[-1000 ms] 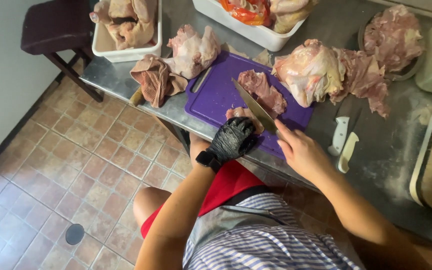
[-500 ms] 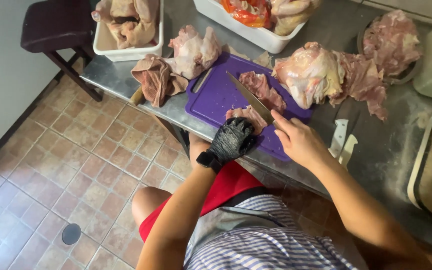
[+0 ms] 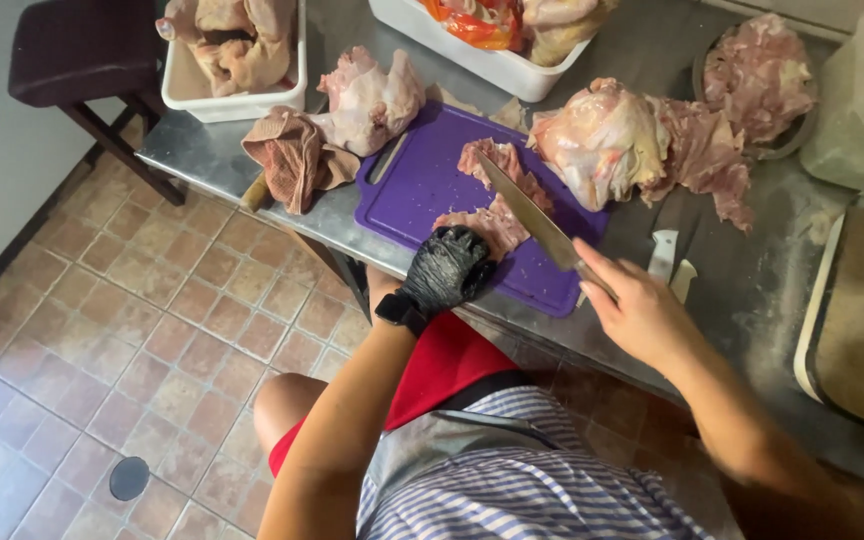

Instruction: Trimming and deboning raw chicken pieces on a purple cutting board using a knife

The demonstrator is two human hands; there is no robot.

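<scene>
Head view: purple cutting board [image 3: 422, 190], frame centre, on the tabletop [image 3: 752, 290].
Left hand [image 3: 447, 268]: gloved, closed on raw chicken piece [image 3: 492, 222].
Right hand [image 3: 637, 310]: gripping knife [image 3: 532, 215] handle.
Handling: meat likely soft, slippery; pin it flat.

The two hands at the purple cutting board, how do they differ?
The left hand wears a black glove; the right hand is bare. The left hand presses on a meat piece at the purple cutting board's near edge; the right hand grips a knife angled across the meat. Both work over the same board.
</scene>
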